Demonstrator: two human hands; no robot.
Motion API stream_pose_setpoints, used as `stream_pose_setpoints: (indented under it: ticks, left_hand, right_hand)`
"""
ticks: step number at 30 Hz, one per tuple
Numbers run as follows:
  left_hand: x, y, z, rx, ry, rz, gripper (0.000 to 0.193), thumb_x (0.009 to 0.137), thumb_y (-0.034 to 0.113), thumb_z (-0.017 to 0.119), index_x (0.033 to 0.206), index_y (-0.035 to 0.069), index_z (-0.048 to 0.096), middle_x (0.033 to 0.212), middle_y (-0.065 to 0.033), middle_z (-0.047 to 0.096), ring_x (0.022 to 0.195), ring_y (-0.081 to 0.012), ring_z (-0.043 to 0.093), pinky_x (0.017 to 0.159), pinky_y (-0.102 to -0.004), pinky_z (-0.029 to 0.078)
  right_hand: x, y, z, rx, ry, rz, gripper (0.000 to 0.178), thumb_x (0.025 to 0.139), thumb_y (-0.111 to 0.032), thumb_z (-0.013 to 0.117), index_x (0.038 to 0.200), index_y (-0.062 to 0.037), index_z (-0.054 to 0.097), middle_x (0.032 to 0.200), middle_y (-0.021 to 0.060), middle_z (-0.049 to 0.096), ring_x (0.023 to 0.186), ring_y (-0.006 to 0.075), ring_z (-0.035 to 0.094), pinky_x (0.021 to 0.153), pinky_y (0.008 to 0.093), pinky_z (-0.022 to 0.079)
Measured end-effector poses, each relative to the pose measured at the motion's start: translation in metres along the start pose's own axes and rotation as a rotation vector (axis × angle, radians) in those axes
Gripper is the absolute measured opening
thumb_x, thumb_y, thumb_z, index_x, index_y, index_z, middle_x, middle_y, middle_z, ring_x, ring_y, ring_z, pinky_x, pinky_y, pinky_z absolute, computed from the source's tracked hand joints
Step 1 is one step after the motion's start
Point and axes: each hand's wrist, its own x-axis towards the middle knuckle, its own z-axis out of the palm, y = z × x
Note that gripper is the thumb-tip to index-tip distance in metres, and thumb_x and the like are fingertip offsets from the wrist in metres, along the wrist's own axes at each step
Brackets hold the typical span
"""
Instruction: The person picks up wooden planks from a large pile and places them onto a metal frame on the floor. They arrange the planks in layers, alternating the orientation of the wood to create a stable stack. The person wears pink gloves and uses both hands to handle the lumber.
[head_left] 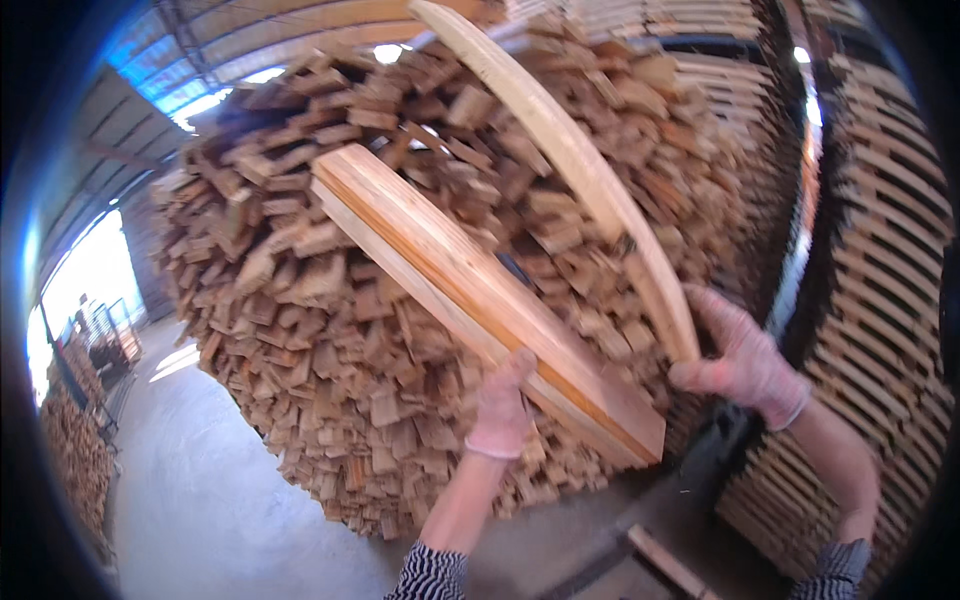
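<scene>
In a pinkish work glove, my left hand [502,408] is closed on the side of a stack of wooden boards [465,280], its thumb lying over the side. The boards lie flush against each other and slant from upper left to lower right. My right hand [748,362], gloved alike, grips the near end of a long wooden plank [590,175] between thumb and fingers. This plank reaches far up and away, apart from the stack, and looks bowed in this wide view. The fingers of my left hand under the stack are hidden.
A big heap of short wood blocks [330,390] rises in front of me. Slatted stacks of wood [880,260] stand at the right beside a dark metal post [800,240]. Concrete floor [220,480] lies at left; a loose wood strip [668,565] is near my feet.
</scene>
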Motion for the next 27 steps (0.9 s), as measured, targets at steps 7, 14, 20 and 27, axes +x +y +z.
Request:
stream_pose_setpoints:
  ticks: [7,14,20,27]
  left_hand:
    - [-0.044,-0.050,-0.055,0.192,0.006,0.069,0.069,0.089,0.040,0.079,0.142,0.005,0.053,0.136,-0.0100,0.063,0.122,-0.0263,0.063,0.109,-0.0435,0.054]
    - [-0.195,-0.104,-0.189,0.289,-0.243,-0.269,0.073,0.091,0.030,0.080,0.150,0.004,0.047,0.156,-0.0140,0.047,0.139,-0.0317,0.050,0.121,-0.0515,0.044]
    - [-0.229,-0.138,-0.217,-0.074,-0.042,-0.673,0.083,0.082,0.031,0.084,0.150,-0.001,0.048,0.150,-0.0172,0.053,0.138,-0.0336,0.050,0.122,-0.0533,0.039]
    - [-0.314,-0.248,-0.235,0.377,-0.236,-0.882,0.032,0.084,0.018,0.079,0.108,0.005,0.062,0.119,-0.0099,0.069,0.114,-0.0211,0.066,0.095,-0.0424,0.056]
  right_hand:
    - [-0.144,0.035,0.092,-0.448,-0.193,0.486,0.095,0.075,-0.047,0.082,0.148,-0.0016,0.042,0.126,0.0257,0.065,0.115,0.0390,0.067,0.096,0.0465,0.055]
    - [-0.325,0.061,0.231,-0.137,-0.076,0.788,0.095,0.077,-0.033,0.087,0.152,-0.0057,0.035,0.135,0.0210,0.059,0.119,0.0364,0.065,0.098,0.0423,0.057]
    - [-0.451,0.082,0.294,-0.078,-0.026,0.997,0.095,0.075,-0.034,0.088,0.151,-0.0083,0.038,0.135,0.0191,0.059,0.120,0.0354,0.064,0.097,0.0435,0.056]
    - [-0.409,0.146,0.233,0.106,0.344,0.858,0.105,0.070,-0.033,0.092,0.151,-0.0001,0.035,0.129,0.0251,0.062,0.123,0.0355,0.064,0.105,0.0421,0.052]
